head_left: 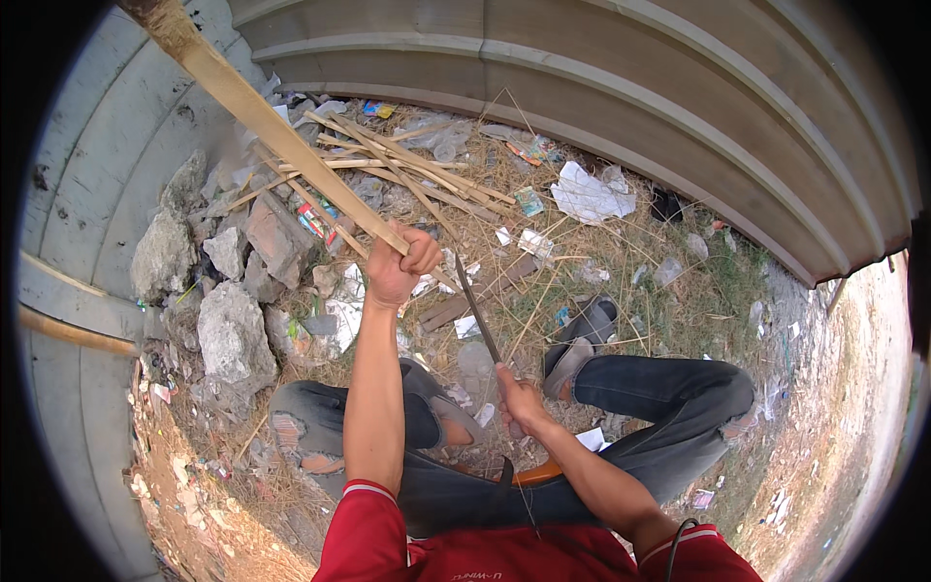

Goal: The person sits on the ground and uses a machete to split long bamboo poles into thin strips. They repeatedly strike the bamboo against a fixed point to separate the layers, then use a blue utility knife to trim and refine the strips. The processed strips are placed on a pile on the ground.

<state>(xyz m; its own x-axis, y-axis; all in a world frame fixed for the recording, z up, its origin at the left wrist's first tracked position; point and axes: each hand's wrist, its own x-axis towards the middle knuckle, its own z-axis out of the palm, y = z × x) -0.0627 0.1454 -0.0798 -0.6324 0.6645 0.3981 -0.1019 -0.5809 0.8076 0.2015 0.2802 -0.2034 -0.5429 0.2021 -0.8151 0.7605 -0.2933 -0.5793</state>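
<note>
My left hand point(400, 267) is closed round the near end of a long split bamboo strip point(291, 141), which slants up and away to the top left. A short bit of the strip sticks out past my fingers. My right hand point(524, 405) grips the handle of a long, dark-bladed machete point(479, 308). Its blade points up and slightly left, the tip close to the strip's near end; whether they touch I cannot tell. Across my lap lies an orange-brown object point(539, 473) next to a dark strap, partly hidden.
Cut bamboo strips point(417, 165) lie piled beyond my hands. Grey rocks point(233, 335) are heaped on the left. Ribbed metal sheets point(582, 68) stand at the back and left. Dry grass, paper and plastic litter cover the ground around my bent legs point(659, 388).
</note>
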